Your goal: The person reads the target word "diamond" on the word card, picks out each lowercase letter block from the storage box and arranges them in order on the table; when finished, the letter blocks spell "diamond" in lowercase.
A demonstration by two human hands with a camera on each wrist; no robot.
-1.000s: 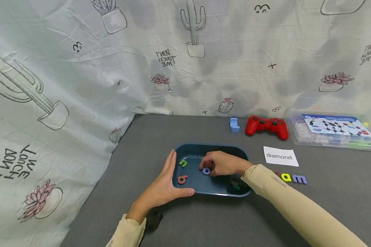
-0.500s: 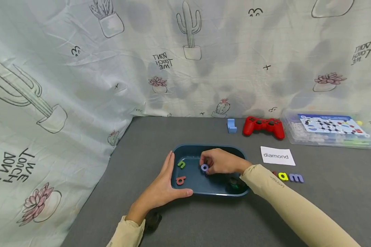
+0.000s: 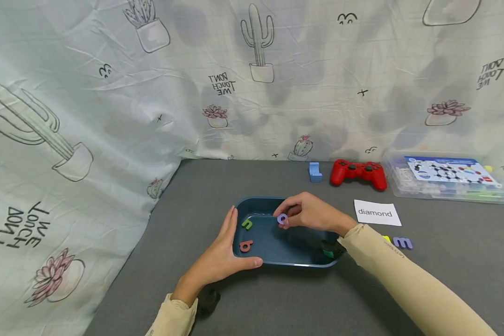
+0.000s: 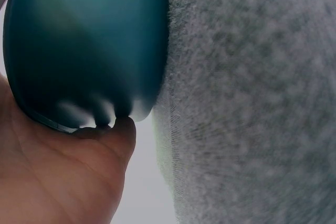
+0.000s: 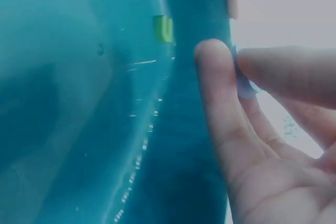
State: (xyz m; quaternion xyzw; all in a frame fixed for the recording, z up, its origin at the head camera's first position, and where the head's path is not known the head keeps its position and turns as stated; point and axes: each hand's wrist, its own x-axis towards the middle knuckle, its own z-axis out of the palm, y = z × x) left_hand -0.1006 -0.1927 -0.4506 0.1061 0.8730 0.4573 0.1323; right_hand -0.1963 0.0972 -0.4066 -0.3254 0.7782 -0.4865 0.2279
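Observation:
A dark blue tray (image 3: 273, 249) sits on the grey table. My left hand (image 3: 220, 256) rests along its left end, fingers straight against the outside and thumb at the front rim; the left wrist view shows fingertips touching the tray wall (image 4: 94, 35). Over the tray, my right hand (image 3: 312, 212) pinches a purple letter o (image 3: 279, 220) between thumb and fingers. In the right wrist view the fingers mostly hide it. Lying in the tray's left part are a green letter n (image 3: 247, 223) and a red letter (image 3: 242, 248) that looks like a d.
Right of the tray lie a purple letter m (image 3: 403, 242), a yellow letter (image 3: 387, 238) mostly covered by the sleeve, and a card (image 3: 377, 213) reading "diamond". Behind stand a blue holder (image 3: 315, 176), a red game controller (image 3: 358, 173) and a clear plastic box (image 3: 441, 189).
My right hand has picked the purple o up off the tray floor and raised it, shifting slightly back and right. The sleeve now covers more of the letters at right. My left hand stays put.

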